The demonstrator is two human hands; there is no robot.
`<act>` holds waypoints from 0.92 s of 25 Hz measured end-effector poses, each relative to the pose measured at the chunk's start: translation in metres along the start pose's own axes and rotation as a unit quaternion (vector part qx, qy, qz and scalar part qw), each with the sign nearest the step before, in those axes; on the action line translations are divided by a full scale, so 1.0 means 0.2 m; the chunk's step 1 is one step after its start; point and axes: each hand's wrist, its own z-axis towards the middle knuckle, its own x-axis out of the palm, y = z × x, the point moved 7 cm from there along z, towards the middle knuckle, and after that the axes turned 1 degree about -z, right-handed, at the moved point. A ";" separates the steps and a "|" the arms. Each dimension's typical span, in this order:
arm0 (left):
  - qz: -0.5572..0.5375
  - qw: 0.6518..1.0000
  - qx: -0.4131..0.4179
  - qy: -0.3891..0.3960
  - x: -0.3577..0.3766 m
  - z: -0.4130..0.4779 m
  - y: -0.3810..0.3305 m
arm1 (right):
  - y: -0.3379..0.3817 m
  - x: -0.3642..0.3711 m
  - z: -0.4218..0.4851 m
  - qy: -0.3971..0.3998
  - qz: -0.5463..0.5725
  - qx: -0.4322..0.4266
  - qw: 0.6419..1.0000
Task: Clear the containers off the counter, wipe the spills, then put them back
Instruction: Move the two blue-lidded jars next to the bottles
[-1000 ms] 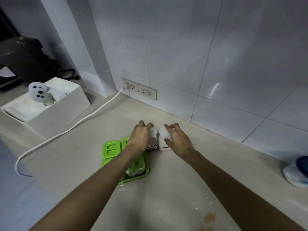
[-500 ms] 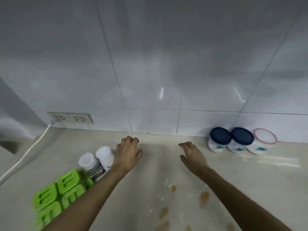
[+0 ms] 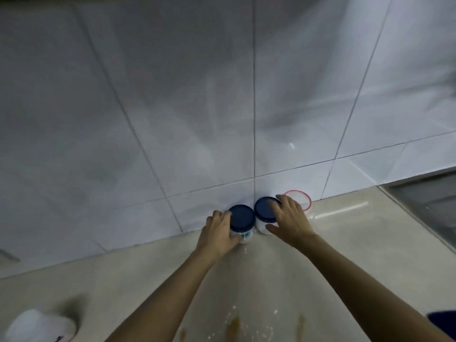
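Two white jars with dark blue lids stand side by side against the tiled wall. My left hand (image 3: pixel 218 233) wraps around the side of the left jar (image 3: pixel 241 218). My right hand (image 3: pixel 290 222) lies over the right jar (image 3: pixel 263 209), fingers on its lid and thumb at its front. Behind my right hand a third container with a pink-rimmed lid (image 3: pixel 302 199) is partly hidden. Brown spill stains (image 3: pixel 233 327) and white specks mark the beige counter (image 3: pixel 345 233) between my forearms.
A blurred white bottle cap (image 3: pixel 39 325) sits at the bottom left. A steel sink edge (image 3: pixel 424 201) runs along the right side. A dark blue object (image 3: pixel 444 323) shows at the right edge.
My view swung right, away from the green tray and small white bottles. Both hands left those bottles, reached across the counter and came down on the two blue-lidded jars.
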 end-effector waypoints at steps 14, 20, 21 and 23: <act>-0.024 0.999 -0.022 -0.004 0.10 0.28 -0.03 | -0.03 0.14 0.24 0.047 -0.019 -0.067 0.996; -0.110 0.989 -0.083 -0.051 -0.03 -0.16 0.34 | 0.25 0.12 0.07 0.046 0.121 -0.082 0.988; -0.112 0.986 -0.111 -0.061 -0.07 -0.31 0.45 | 0.38 0.12 0.03 0.064 0.137 -0.097 0.984; -0.108 0.979 -0.157 -0.073 -0.11 -0.58 0.64 | 0.64 0.12 -0.05 0.087 0.167 -0.126 0.974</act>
